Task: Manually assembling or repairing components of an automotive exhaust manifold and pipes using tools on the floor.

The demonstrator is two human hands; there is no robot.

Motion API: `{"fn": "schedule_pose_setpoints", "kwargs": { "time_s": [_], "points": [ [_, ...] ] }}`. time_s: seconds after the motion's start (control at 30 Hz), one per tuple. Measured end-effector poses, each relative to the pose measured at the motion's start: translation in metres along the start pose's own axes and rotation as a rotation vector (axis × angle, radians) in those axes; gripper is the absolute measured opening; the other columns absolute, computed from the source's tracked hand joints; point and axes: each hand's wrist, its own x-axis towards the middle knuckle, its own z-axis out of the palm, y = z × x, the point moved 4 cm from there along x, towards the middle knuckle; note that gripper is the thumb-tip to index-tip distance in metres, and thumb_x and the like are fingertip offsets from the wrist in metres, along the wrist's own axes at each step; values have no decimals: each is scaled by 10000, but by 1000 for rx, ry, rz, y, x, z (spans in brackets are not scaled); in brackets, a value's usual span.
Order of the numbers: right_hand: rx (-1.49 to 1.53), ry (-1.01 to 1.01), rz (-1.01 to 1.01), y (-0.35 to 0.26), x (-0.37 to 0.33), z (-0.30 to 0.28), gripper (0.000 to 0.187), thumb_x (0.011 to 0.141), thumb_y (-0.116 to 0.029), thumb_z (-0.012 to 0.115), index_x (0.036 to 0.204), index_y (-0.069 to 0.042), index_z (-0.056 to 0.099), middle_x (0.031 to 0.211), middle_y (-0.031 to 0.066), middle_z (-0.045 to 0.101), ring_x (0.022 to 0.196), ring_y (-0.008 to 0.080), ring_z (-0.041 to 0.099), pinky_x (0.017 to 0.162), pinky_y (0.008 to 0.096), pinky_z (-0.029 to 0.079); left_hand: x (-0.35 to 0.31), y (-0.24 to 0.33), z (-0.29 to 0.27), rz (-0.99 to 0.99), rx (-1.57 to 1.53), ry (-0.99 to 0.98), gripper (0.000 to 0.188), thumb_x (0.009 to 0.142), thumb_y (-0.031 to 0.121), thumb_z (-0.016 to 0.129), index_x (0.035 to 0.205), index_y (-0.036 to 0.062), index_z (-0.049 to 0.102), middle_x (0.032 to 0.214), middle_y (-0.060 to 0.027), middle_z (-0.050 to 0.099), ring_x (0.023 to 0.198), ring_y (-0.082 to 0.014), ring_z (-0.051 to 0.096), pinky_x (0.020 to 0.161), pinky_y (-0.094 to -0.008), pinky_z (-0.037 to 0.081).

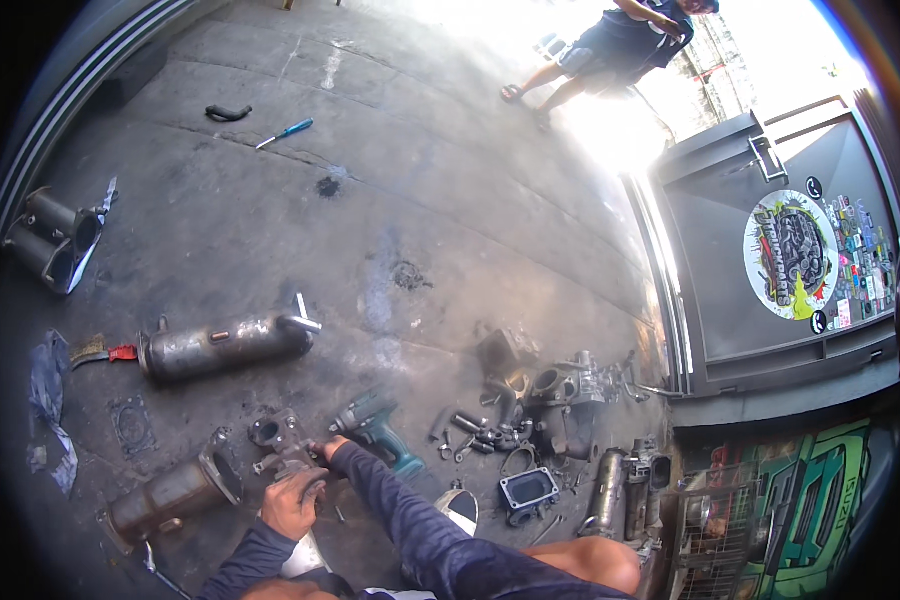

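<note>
A cast metal engine part (286, 438) with a round port lies on the floor in front of me. My right hand (334, 451) reaches across to its right side, fingers closed and partly hidden; what they grip is too small to make out. Just nearer to me, my left hand (290, 503) has its fingers curled at the part's near end, and I cannot tell what is in them. A teal cordless drill (378, 432) lies right of the part. On the left are a rusty metal pipe with a flange (170, 497) and a flat gasket (132, 425).
A large metal cylinder (225, 347) lies beyond. Loose engine parts (495, 430) and a rectangular metal frame (530, 489) lie to the right, near a wire cage (720, 530). Farther off are a blue screwdriver (286, 133) and a black hose (229, 113). A person (625, 45) is at the bright doorway.
</note>
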Motion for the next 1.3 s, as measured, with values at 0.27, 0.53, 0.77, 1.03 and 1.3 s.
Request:
{"fn": "schedule_pose_setpoints", "kwargs": {
  "time_s": [0.27, 0.53, 0.77, 1.03, 1.3],
  "points": [
    [425, 60, -45, -16, -5, 6, 897, 686, -557, 732, 1186, 144, 480, 1174, 238, 575, 1077, 297, 574, 914, 377, 452, -7, -4, -16, -4, 46, 205, 189, 811, -24, 551, 978, -13, 638, 909, -161, 665, 814, -286, 667, 736, -330, 509],
    [805, -160, 194, -8, -18, 0, 607, 638, -522, 776, 841, 36, 649, 656, 103, 619, 519, 177, 548, 492, 341, 433, -7, -5, -9, 41, 28, 141, 180, 852, -9, 551, 1018, 0, 622, 774, -106, 646, 660, -185, 651, 632, -279, 505],
    [597, -70, 138, -4, -11, 19, 519, 660, -477, 785, 869, -12, 687, 741, 91, 652, 568, 173, 561, 542, 322, 455, -22, -13, -18, 52, 92, 138, 171, 864, 10, 561, 1023, -13, 618, 773, -105, 647, 652, -178, 648, 622, -268, 503],
    [662, -60, 181, -27, -45, 6, 545, 700, -504, 739, 914, -11, 651, 669, 84, 630, 460, 145, 502, 479, 315, 426, -19, -8, -18, 60, 107, 165, 174, 859, 13, 569, 1023, -15, 620, 786, -112, 651, 671, -183, 655, 629, -274, 506],
    [611, 11, 118, -21, -35, -4, 409, 785, -331, 717, 959, 22, 606, 853, 148, 638, 659, 212, 564, 604, 346, 460, -15, -10, -11, 30, 27, 149, 173, 854, 14, 570, 1018, -14, 619, 784, -117, 654, 685, -204, 662, 634, -280, 508]
  ]
}}
